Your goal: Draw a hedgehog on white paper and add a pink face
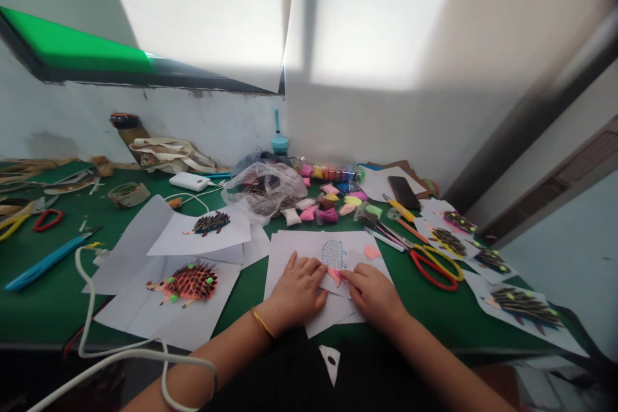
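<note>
A white sheet (pixel 284 251) lies before me with a blue dotted hedgehog drawing (pixel 333 253). Pink clay (pixel 334 275) covers the drawing's near end, tapering toward me. My left hand (pixel 299 286) rests flat on the sheet, fingers spread, its fingertips beside the clay. The index finger of my right hand (pixel 374 293) touches the clay's right edge, while its other fingers curl under the palm. A separate pink clay piece (pixel 371 252) sits at the sheet's upper right. Nothing shows inside either hand.
Finished hedgehog pictures lie left (pixel 193 283) and right (pixel 526 306). Red-and-yellow scissors (pixel 437 265) are right of the sheet. Behind it are clay packets (pixel 326 214), a plastic bag (pixel 263 190) and a phone (pixel 403 192). A white cable (pixel 87 309) loops over my left forearm.
</note>
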Demonstrator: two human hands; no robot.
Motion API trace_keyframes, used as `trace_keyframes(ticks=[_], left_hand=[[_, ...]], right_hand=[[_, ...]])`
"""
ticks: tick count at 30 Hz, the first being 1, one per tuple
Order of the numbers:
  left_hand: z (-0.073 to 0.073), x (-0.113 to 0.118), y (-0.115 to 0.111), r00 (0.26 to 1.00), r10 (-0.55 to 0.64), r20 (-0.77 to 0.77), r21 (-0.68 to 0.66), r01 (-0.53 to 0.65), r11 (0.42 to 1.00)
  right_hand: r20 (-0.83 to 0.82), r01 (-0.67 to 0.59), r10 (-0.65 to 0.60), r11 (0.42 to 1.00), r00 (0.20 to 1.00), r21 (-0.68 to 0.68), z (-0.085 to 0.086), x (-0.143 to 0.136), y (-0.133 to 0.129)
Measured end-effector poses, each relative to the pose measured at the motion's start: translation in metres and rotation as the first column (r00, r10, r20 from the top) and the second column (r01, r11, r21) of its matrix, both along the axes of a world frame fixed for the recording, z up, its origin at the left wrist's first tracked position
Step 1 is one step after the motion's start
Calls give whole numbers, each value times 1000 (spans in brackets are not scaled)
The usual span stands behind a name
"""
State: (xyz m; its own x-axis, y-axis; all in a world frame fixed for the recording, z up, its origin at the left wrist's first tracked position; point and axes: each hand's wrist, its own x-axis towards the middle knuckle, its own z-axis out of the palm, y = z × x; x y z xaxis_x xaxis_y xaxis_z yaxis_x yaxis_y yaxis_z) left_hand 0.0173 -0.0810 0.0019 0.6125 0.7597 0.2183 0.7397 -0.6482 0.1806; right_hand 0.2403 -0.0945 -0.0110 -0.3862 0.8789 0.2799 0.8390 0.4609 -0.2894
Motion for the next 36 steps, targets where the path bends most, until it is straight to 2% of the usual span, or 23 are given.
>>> trace_keyframes(ticks=[13,19,24,31,33,36], left_hand=[[0,-1,0,1000,-3,-6,3,3,1000],[8,1,-1,999,-30,-45,21,31,999],[16,5,-1,997,-30,-70,50,33,998],[8,-2,13,1000,-10,28,6,9,1000],[6,-6,17,999,-31,31,-1,31,1000],[6,-12,22,997,-75,12,-38,76,996]], right_hand=[[-75,-32,32,999,997,7,0,0,-3],[-285,83,-85,996,955,-20,-3,9,-1],[-345,115,-121,993,931,-35,-7,12,2],[-381,173,-167,985,909,-17,-8,12,1],[-404,151,-157,987,901,-47,-7,11,1],[-435,45,-77,996,897,-82,-5,10,1]])
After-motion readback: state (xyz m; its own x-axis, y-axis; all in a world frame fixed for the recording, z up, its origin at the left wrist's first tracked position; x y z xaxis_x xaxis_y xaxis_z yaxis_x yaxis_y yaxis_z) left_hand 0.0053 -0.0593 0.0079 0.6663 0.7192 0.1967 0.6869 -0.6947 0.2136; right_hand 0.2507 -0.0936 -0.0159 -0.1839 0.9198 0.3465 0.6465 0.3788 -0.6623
